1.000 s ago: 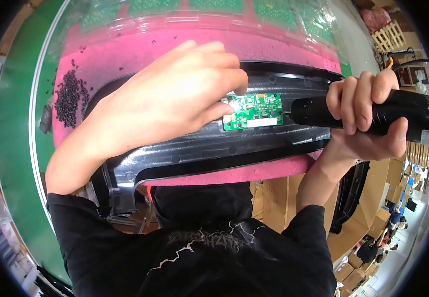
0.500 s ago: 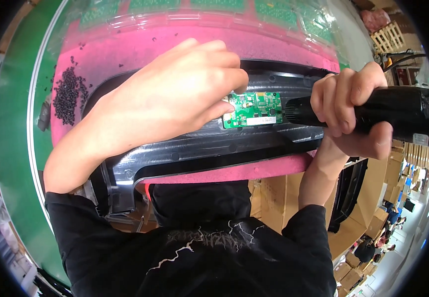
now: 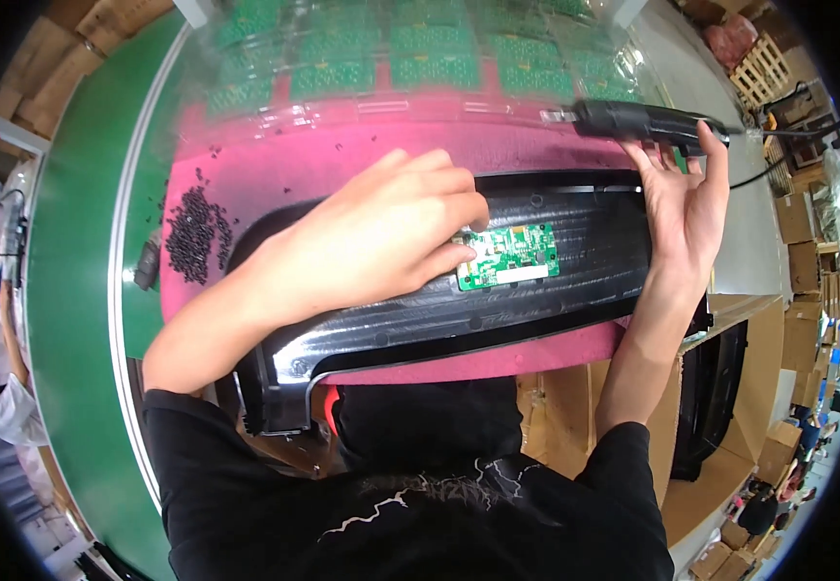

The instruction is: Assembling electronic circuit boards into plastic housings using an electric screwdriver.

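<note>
A green circuit board (image 3: 528, 254) rests inside a long black plastic housing (image 3: 594, 228) in front of me. My left hand (image 3: 410, 218) reaches over the housing with its fingers curled, thumb and fingertips closed on the board's left end. Up at the right, my right hand (image 3: 684, 203) holds a black electric screwdriver (image 3: 633, 121) lying sideways, its bit pointing left. The screwdriver is beyond the housing's far edge and apart from the board. My left fingers partly cover the board's left end.
Pink foam (image 3: 294, 155) lies under the housing. A heap of small black screws (image 3: 192, 237) sits at its left. Clear plastic trays (image 3: 391, 102) with green boards stand at the back. An open cardboard box (image 3: 754, 387) holding black plastic parts is at the lower right.
The right hand has lifted the screwdriver off the board's right side and moved it up and away, toward the trays. The left hand stays at the board; the whole view has shifted somewhat.
</note>
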Action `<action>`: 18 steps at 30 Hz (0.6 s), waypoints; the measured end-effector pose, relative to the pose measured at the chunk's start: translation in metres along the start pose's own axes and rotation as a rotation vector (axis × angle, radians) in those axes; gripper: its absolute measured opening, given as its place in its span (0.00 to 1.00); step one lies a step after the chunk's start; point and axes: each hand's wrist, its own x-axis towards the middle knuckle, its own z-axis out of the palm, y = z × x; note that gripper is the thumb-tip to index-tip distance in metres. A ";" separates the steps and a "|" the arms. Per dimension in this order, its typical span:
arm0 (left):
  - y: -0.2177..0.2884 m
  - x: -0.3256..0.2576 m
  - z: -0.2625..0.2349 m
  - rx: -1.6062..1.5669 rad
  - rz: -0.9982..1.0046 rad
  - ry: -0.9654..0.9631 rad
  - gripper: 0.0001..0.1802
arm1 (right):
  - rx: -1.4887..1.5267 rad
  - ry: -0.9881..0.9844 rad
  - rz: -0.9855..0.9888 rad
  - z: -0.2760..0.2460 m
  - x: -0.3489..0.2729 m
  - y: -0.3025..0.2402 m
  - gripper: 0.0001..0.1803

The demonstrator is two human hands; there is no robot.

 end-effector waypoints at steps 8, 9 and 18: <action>0.026 0.004 -0.041 0.085 -0.018 0.242 0.15 | -0.362 -0.167 -0.403 0.012 -0.016 -0.002 0.22; 0.028 -0.002 -0.050 0.145 -0.089 0.192 0.18 | -0.487 -0.120 -0.541 0.019 -0.023 -0.002 0.21; 0.010 -0.059 -0.034 0.405 -0.352 -0.072 0.14 | -0.556 -0.344 -0.963 0.021 -0.045 0.004 0.22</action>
